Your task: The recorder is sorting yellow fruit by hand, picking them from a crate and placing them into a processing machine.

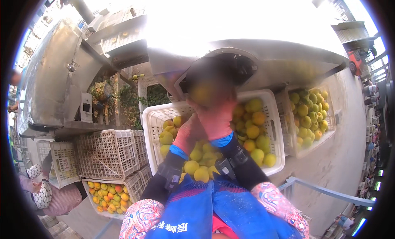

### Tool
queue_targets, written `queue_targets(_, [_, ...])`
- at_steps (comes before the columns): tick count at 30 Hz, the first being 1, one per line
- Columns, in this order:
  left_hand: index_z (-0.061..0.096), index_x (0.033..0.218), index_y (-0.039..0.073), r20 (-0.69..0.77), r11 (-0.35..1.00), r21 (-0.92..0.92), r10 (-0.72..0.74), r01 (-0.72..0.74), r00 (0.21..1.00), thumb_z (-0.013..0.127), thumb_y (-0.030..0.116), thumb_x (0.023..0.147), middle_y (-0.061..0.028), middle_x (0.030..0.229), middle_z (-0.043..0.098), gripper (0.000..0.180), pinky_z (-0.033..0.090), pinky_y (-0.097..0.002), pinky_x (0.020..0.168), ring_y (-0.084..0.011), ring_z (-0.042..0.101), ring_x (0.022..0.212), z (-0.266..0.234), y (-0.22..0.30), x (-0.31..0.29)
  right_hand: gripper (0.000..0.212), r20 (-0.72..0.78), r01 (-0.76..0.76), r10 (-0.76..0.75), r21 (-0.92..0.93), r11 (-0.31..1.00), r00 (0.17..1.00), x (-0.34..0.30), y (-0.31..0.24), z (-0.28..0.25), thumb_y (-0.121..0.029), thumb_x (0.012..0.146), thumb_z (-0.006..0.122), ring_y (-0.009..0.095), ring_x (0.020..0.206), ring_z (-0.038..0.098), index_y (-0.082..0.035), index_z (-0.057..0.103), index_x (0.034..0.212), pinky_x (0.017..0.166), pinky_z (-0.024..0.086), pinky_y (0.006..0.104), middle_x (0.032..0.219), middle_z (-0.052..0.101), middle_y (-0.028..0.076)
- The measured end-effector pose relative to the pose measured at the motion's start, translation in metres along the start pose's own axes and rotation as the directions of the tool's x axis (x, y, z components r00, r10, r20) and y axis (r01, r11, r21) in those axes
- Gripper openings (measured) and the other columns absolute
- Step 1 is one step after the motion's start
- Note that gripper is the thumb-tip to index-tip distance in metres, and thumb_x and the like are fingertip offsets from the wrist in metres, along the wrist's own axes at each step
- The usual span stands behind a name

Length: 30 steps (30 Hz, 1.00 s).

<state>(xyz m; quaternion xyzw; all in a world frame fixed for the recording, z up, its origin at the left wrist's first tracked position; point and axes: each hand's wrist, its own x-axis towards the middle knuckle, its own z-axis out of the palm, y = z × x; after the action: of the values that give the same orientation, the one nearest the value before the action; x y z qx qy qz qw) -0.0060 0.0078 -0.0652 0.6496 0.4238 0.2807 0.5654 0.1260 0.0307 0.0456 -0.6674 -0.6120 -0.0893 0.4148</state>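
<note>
A white plastic crate (273, 159) stands in front of me, filled with yellow-green and orange peaches (201, 173). Above it, my left hand (187, 134) and my right hand (216, 120), both in pink gloves with blue cuffs, reach forward close together. They meet at a dark opening (242, 72) in a metal machine. A blurred yellowish shape shows just ahead of them; what it is I cannot tell. Blur and shadow hide the fingers of both hands. Peaches lie on either side of my wrists.
Another crate of peaches (308, 115) sits to the right. Stacked white crates (107, 152) stand at the left, above a crate of orange peaches (111, 196). A person (61, 198) is beside them. A blue rail (329, 189) runs at lower right; a red vehicle (354, 62) stands far right.
</note>
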Motion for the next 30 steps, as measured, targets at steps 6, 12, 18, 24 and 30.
queue_targets(6, [0.059,0.125,0.004,-0.015,0.856,-0.392,-0.373,0.337,0.928,0.057,0.025,0.097,-0.0158,0.113,0.067,0.035,0.051,-0.0367,0.094,-0.0295,0.062,0.109,0.005,-0.069,0.017,0.071,0.041,0.028,-0.027,-0.041,0.999,0.999,-0.007,-0.002,0.004,-0.038,0.073,0.081,0.039,0.097,0.060,-0.001,0.056,0.129,0.101,0.043,0.0557,0.104,0.064,0.017])
queue_targets(12, [0.063,0.124,0.008,0.075,0.855,0.455,-0.315,0.249,0.946,0.050,0.024,0.098,-0.0219,0.106,0.069,0.033,0.054,-0.0423,0.087,-0.0370,0.066,0.103,0.032,-0.117,0.054,0.046,0.012,0.148,-0.148,-0.068,0.987,0.989,0.043,0.041,0.049,-0.036,0.083,0.077,0.034,0.082,0.066,-0.005,0.068,0.116,0.080,0.052,0.0453,0.096,0.070,0.012])
queue_targets(18, [0.064,0.125,0.009,0.335,0.521,0.842,-0.302,-0.139,0.893,0.050,0.022,0.095,-0.0220,0.101,0.072,0.035,0.058,-0.0469,0.078,-0.0382,0.071,0.094,0.122,-0.269,0.081,0.029,0.146,-0.125,0.060,0.492,0.861,0.987,-0.036,0.087,0.017,-0.002,0.088,0.066,0.026,0.079,0.071,-0.010,0.071,0.116,0.075,0.057,0.0355,0.095,0.073,0.009])
queue_targets(24, [0.051,0.135,0.003,0.288,0.529,0.813,-0.006,-0.241,0.958,0.060,0.020,0.087,-0.0227,0.109,0.068,0.052,0.057,-0.0481,0.081,-0.0373,0.070,0.096,0.160,-0.357,0.078,0.039,0.931,0.302,0.121,-0.231,0.925,0.344,-0.206,0.203,0.110,-0.010,0.094,0.053,0.031,0.091,0.071,-0.013,0.063,0.131,0.082,0.057,0.0430,0.107,0.072,0.016])
queue_targets(30, [0.024,0.154,0.000,0.079,0.610,0.770,0.203,-0.189,0.976,0.072,0.021,0.076,-0.0254,0.133,0.057,0.094,0.053,-0.0449,0.094,-0.0363,0.063,0.113,0.081,-0.265,0.042,0.038,0.785,0.124,-0.208,0.167,0.978,0.583,-0.215,0.187,0.133,-0.019,0.098,0.047,0.034,0.099,0.069,-0.015,0.061,0.133,0.088,0.055,0.0484,0.110,0.071,0.018])
